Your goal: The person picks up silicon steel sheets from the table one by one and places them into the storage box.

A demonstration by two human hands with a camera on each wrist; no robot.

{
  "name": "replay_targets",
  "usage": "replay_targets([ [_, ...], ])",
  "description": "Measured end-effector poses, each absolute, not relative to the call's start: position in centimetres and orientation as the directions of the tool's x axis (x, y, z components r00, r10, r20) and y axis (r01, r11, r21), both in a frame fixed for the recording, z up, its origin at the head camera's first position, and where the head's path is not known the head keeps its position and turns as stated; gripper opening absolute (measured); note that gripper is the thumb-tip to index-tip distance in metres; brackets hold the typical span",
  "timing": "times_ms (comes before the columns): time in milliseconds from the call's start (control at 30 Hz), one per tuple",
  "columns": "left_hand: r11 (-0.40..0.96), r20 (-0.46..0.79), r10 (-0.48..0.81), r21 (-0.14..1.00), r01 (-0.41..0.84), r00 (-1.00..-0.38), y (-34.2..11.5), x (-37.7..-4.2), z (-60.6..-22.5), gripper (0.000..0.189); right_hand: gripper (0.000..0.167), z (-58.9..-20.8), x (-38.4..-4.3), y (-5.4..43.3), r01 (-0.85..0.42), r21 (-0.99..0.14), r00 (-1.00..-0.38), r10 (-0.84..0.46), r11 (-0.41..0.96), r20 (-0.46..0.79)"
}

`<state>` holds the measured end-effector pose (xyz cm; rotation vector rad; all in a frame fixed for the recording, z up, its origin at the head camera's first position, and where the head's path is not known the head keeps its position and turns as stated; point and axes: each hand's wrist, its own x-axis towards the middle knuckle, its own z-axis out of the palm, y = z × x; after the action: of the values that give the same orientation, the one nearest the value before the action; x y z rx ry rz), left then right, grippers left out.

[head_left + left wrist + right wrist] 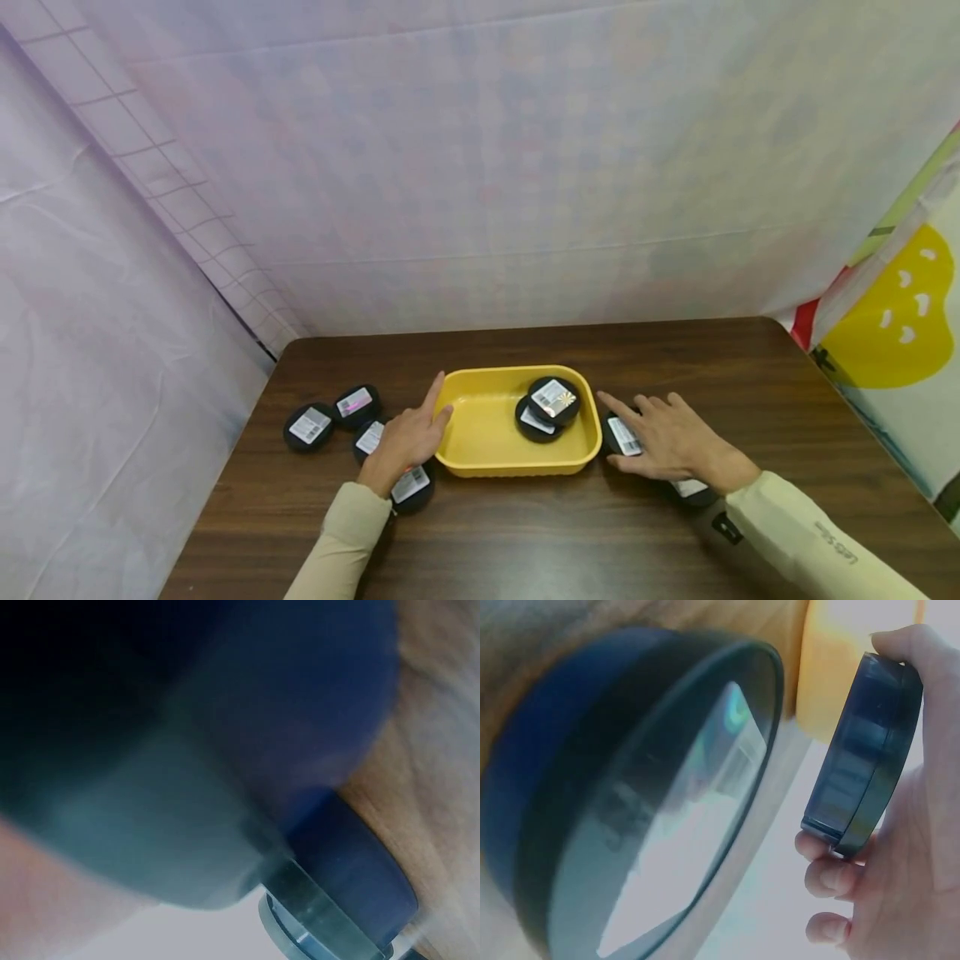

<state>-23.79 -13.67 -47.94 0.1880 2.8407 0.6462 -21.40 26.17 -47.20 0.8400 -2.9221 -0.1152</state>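
Observation:
My right hand [667, 437] grips a flat round black case [859, 750] by its edge, thumb on one side and fingertips on the other, just right of the yellow basket [506, 469]. This case's white barcode label [624, 435] shows in the head view. My left hand [408, 437] is at the basket's left end, index finger extended along the rim and thumb reaching over it. Inside the basket, one black case [553, 398] overlaps another [537, 428] toward the right. Blurred dark round cases [352, 862] fill much of the left wrist view.
Several labelled black cases lie left of the basket, including a far-left one [309, 427], one behind it [356, 405] and one by the left wrist [412, 486]. Another case [690, 492] sits partly under the right wrist. The brown table [525, 542] meets a pale curtain [487, 208] behind.

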Motion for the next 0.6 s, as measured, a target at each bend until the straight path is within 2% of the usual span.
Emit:
replay_targets([
  [600,0.898,-0.180,0.167,0.433,0.075,-0.969,-13.6,-23.7,-47.7,0.063,0.091,-45.5,-22.3,27.0,-0.514,0.101,-0.845,-0.523,0.852,0.111],
])
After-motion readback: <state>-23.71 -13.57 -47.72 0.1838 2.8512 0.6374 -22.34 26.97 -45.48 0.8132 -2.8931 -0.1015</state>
